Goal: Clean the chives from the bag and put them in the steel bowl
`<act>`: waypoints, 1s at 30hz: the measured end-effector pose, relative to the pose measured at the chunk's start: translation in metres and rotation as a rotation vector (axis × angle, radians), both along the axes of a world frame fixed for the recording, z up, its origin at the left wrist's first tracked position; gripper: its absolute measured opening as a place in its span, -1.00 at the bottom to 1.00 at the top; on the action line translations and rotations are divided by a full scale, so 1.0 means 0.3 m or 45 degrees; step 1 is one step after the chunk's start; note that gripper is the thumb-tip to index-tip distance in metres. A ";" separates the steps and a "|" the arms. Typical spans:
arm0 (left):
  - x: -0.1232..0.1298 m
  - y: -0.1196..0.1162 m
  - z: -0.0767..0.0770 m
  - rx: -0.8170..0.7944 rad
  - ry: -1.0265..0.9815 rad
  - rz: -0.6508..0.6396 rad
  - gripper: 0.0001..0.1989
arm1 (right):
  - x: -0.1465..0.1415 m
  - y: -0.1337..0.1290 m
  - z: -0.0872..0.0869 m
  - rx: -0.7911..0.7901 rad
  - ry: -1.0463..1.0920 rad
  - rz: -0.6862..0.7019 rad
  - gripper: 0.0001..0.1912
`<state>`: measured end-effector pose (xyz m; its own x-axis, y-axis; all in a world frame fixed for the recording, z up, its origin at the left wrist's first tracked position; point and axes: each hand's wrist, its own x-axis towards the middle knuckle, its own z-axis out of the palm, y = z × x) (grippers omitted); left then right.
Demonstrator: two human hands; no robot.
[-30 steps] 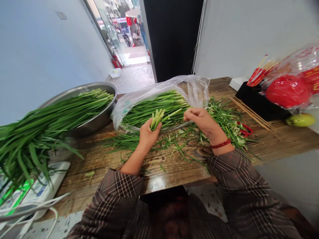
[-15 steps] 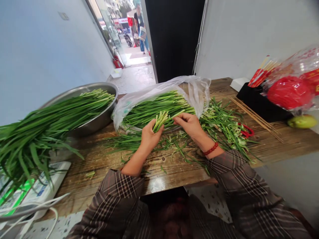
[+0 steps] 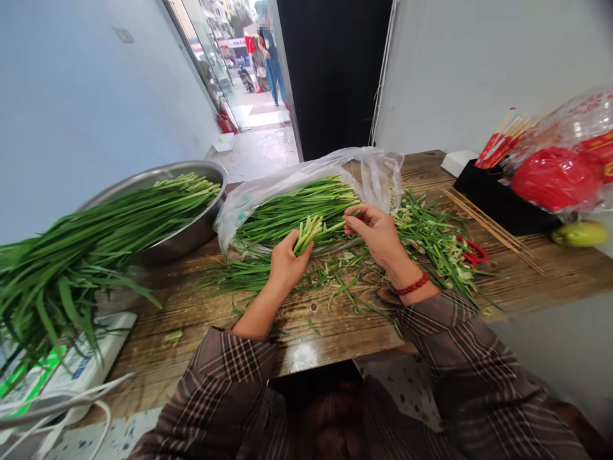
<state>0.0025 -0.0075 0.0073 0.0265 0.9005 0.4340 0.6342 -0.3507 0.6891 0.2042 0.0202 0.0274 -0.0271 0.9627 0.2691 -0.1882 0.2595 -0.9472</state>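
My left hand is closed round a small bunch of garlic chives, their pale ends sticking up past the thumb. To its right, my right hand pinches a thin green piece of chive between thumb and forefinger. Behind both hands lies an opened clear plastic bag with a thick bundle of chives in it. Loose trimmings and leaves are heaped on the wooden table, mostly right of my right hand.
On the left a steel basin holds long chives that hang over its rim above a white device and cables. At right are red scissors handles, wooden chopsticks, a black holder and a yellow-green fruit. A person stands outside the doorway.
My right hand has moved a little right, away from the bunch, with the piece of chive in its fingers. My left hand has barely moved. The person outside has changed posture.
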 end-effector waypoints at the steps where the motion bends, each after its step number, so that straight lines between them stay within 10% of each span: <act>1: -0.002 0.001 0.000 0.014 0.003 0.013 -0.86 | -0.001 0.003 -0.006 0.015 -0.037 -0.029 -0.69; 8: -0.004 -0.036 0.029 0.425 0.227 -0.025 -0.78 | -0.041 -0.008 -0.047 0.208 -0.406 -0.101 -0.86; 17: 0.022 -0.035 0.000 0.000 0.397 -0.188 -0.68 | -0.053 -0.029 -0.017 0.020 -0.151 0.244 -0.64; 24: -0.060 -0.018 0.054 0.355 0.278 0.097 -0.90 | 0.116 0.062 -0.003 0.031 -0.029 -0.439 -0.64; 30: -0.098 -0.051 0.113 0.580 0.528 0.342 -0.74 | 0.161 0.094 -0.032 0.312 -0.679 -0.562 -0.80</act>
<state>-0.0268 -0.0229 0.0413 0.0734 0.6283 0.7745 0.9204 -0.3417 0.1899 0.2524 0.0482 0.0179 0.1616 0.8282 0.5367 0.4529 0.4209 -0.7859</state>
